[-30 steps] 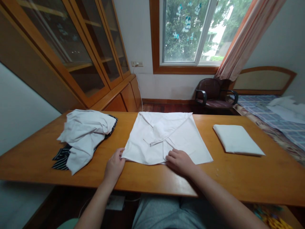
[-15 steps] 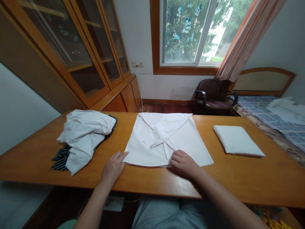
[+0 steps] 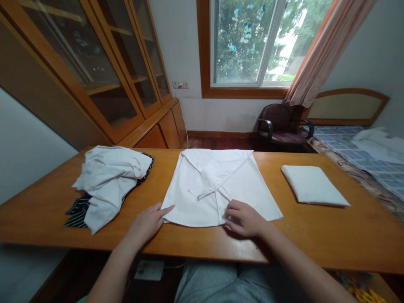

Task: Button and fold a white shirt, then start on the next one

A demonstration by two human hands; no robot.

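Note:
A white garment [image 3: 189,208] lies spread on the table, its far part folded over and two strips of cloth crossing near its middle. At its near left corner is my left hand [image 3: 147,223], one finger stretched over the top and the others closed at the edge. My right hand [image 3: 244,219] has curled fingers closed at the near hem, right of the centre seam. Its fingertips are partly hidden. Between the two hands the hem bows slightly towards me.
Left on the wooden table [image 3: 189,244] is a heap of white cloth [image 3: 109,176] over a dark striped one [image 3: 77,212]. A folded white cloth [image 3: 314,185] lies at the right. Beyond stand a glass-door cabinet [image 3: 139,122], an armchair [image 3: 277,124] and a bed [image 3: 360,139].
The near hem between my hands has come a little towards me. My left hand has shifted slightly left and nearer, its finger now further over the cloth. My right hand's fingers have loosened slightly.

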